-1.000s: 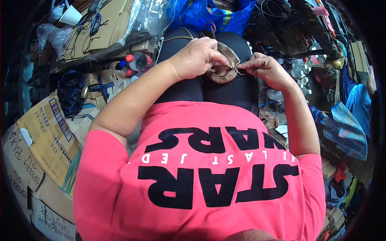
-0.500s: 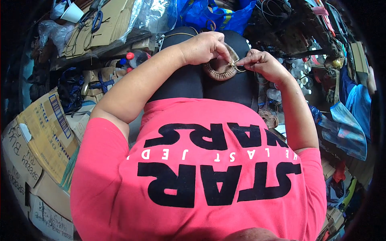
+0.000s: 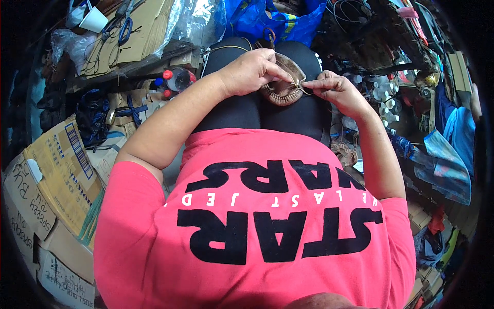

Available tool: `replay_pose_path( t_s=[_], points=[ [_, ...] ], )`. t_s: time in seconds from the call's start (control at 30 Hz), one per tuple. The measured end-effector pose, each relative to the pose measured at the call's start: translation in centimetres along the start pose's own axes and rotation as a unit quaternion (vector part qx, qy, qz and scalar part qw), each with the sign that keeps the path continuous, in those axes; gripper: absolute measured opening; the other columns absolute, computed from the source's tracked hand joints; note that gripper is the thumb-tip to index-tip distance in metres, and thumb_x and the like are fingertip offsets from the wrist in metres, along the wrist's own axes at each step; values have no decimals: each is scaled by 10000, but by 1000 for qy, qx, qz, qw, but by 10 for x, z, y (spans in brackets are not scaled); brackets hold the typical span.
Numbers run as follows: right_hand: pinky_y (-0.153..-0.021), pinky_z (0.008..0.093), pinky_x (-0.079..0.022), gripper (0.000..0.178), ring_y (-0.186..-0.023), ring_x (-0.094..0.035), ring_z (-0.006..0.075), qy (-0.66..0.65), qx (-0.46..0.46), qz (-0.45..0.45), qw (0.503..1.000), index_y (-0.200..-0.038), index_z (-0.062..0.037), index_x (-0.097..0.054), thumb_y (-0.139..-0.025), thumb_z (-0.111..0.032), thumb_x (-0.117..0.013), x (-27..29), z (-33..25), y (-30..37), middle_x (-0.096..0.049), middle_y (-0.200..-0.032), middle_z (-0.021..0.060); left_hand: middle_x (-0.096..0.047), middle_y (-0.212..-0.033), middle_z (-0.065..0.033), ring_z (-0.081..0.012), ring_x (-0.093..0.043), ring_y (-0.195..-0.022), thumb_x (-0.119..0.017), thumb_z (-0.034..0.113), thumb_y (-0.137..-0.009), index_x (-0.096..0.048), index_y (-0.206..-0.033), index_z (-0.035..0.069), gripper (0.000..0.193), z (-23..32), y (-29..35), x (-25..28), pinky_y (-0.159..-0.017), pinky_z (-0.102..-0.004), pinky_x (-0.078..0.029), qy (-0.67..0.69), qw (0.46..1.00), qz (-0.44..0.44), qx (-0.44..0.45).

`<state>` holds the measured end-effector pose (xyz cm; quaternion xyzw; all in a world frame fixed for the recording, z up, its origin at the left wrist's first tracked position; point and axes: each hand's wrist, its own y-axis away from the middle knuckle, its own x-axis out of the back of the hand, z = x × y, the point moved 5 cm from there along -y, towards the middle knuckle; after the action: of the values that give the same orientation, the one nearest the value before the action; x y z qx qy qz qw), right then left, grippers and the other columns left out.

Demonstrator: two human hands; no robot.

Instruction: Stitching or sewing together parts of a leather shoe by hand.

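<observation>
A brown leather moccasin shoe upper [image 3: 282, 99] with a puckered, stitched toe edge rests on my black-clad thighs. My left hand [image 3: 253, 72] is at its left side, the index finger stretched to the seam and the other fingers curled; what they grip is partly hidden. From the right, my right hand [image 3: 337, 90] has its thumb and fingers pinched together at the same spot on the seam. A pale thread [image 3: 307, 92] loops beneath these fingers. Whether a needle is there is too small to tell.
A blue bag [image 3: 278, 26] lies beyond my knees. Flat cardboard [image 3: 139, 36] with blue-handled scissors [image 3: 125, 31] is at far left, cartons [image 3: 62, 175] at near left. Several plastic bottles [image 3: 383, 98] and a blue cloth [image 3: 458, 134] are on the right.
My left hand has shifted slightly left and nearer to me, its index finger now straighter toward the seam. The right hand stays pinched near the same spot.
</observation>
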<state>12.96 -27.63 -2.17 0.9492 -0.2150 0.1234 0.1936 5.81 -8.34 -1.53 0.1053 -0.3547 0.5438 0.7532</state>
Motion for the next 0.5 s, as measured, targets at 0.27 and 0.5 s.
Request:
replay_pose_path(
  t_s=[0.27,0.5],
  points=[
    [-791,187,-391,332,-818,-462,81,-26,7,2,1000,-1100,-106,-684,-824,54,-589,-1,3,0,-470,-825,-32,-473,-740,-42,-193,-489,-716,-635,2,-760,-729,-980,202,312,1,3,0,-662,-293,-425,22,999,6,41],
    [-801,205,-403,320,-819,-476,98,12,15,-4,1000,-1074,-91,-693,-805,56,-605,2,6,-8,-511,-823,-21,-499,-753,-49,-187,-498,-727,-633,-13,-742,-732,-968,193,321,-8,-10,-4,-671,-282,-424,48,998,-21,39]
  ],
)
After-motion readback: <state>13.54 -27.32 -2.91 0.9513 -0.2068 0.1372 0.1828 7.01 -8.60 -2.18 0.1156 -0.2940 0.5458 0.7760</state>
